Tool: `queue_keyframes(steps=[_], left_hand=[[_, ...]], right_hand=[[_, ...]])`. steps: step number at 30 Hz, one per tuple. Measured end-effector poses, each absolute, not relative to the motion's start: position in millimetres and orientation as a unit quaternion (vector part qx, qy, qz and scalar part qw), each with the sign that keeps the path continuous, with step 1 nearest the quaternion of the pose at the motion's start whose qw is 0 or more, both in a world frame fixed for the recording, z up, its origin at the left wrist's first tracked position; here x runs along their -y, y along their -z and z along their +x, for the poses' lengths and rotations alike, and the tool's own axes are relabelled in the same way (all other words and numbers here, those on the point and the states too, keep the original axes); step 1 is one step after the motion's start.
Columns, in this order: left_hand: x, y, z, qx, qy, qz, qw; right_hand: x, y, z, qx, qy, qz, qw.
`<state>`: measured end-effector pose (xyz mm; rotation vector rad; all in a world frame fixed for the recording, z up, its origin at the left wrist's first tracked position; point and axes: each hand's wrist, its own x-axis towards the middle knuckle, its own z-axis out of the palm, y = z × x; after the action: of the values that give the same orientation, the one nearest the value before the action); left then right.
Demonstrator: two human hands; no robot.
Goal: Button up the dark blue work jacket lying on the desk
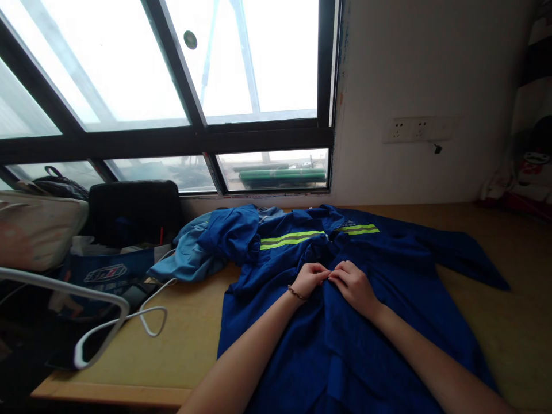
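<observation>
A dark blue work jacket (388,299) with yellow-green reflective stripes (293,238) lies spread on a wooden table (194,339). My left hand (311,279), with a thin bracelet at the wrist, pinches the fabric at the jacket's front middle. My right hand (354,286) meets it there, its fingers also closed on the fabric at the front edge. The fingertips of both hands touch. One sleeve stretches out to the right.
A lighter blue garment (202,253) is bunched at the jacket's upper left. A white plastic hanger (107,322) lies near the table's left edge. Bags (38,230) and a black case (133,210) stand at the left under the window. A wall socket (409,129) sits on the right wall.
</observation>
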<state>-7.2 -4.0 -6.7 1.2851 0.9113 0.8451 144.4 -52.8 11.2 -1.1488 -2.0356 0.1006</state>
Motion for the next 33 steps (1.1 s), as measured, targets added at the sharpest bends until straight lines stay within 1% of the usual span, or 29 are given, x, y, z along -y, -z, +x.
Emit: queue_keyframes(steps=[3, 11, 17, 20, 23, 26, 29, 33], left_hand=[[6, 6, -6, -0.404, -0.376, 0.585, 0.594], [8, 4, -7, -0.378, -0.395, 0.609, 0.575], [9, 2, -9, -0.370, -0.385, 0.619, 0.576], [9, 2, -9, -0.354, -0.376, 0.629, 0.581], [9, 2, -9, -0.337, -0.384, 0.642, 0.571], [9, 2, -7, -0.338, -0.396, 0.665, 0.536], [12, 3, -5, -0.357, -0.404, 0.687, 0.487], [18, 0, -2, -0.360, -0.415, 0.737, 0.394]], right_hand=[[52, -11, 144, 0.791, -0.057, -0.469, 0.389], [48, -6, 146, 0.780, -0.090, -0.485, 0.385], [50, -6, 145, 0.747, -0.116, -0.508, 0.413], [51, -6, 145, 0.750, -0.131, -0.490, 0.425], [49, -6, 146, 0.788, -0.134, -0.453, 0.396], [46, -3, 150, 0.807, -0.132, -0.449, 0.361], [43, -2, 155, 0.804, -0.137, -0.471, 0.336], [42, -1, 158, 0.803, -0.126, -0.501, 0.296]])
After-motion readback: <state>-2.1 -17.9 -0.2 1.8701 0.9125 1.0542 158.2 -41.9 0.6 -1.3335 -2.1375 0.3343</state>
